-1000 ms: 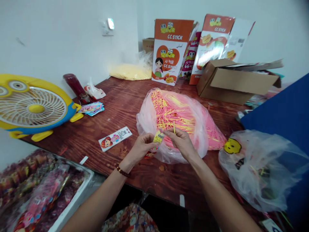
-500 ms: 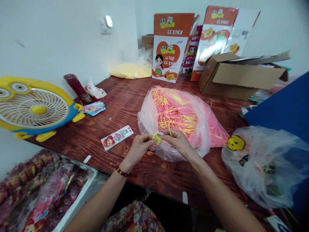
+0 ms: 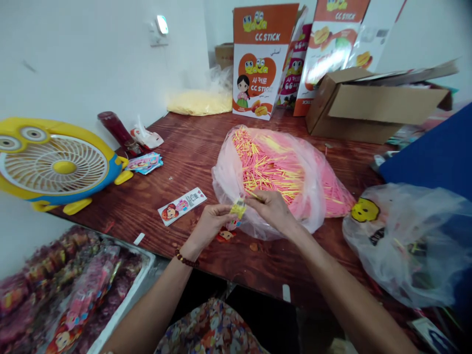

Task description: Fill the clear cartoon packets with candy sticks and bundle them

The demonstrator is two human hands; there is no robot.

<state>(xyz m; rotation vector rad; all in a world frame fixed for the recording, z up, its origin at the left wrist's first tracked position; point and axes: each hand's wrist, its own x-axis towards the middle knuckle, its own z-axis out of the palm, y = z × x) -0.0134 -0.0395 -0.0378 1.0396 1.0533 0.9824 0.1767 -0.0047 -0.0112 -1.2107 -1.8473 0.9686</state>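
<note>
My left hand (image 3: 211, 223), with a beaded bracelet on the wrist, pinches a small yellow printed piece (image 3: 238, 209) between thumb and fingertips. Just below it shows a printed wrapper (image 3: 226, 233) with a red-haired girl; whether the two are joined I cannot tell. My right hand (image 3: 272, 209) is closed in a pinch close by, a thin yellow stick (image 3: 254, 195) at its fingertips. Behind both hands lies an open clear bag (image 3: 313, 196) full of pink and yellow sticks (image 3: 263, 169). Left of them, a flat stack of printed wrappers (image 3: 182, 205) rests on the table.
A yellow fan (image 3: 64, 167) stands at left, beside printed cards (image 3: 145, 162). Below it is a white box (image 3: 127, 295) of packed sticks. CC Stick cartons (image 3: 254, 61) and an open cardboard box (image 3: 379, 108) line the back. A clear plastic bag (image 3: 401, 246) hangs at right.
My right fingertips have drawn slightly away from the yellow piece, and the stick there now points left instead of up. More of the girl wrapper shows. The view has shifted slightly.
</note>
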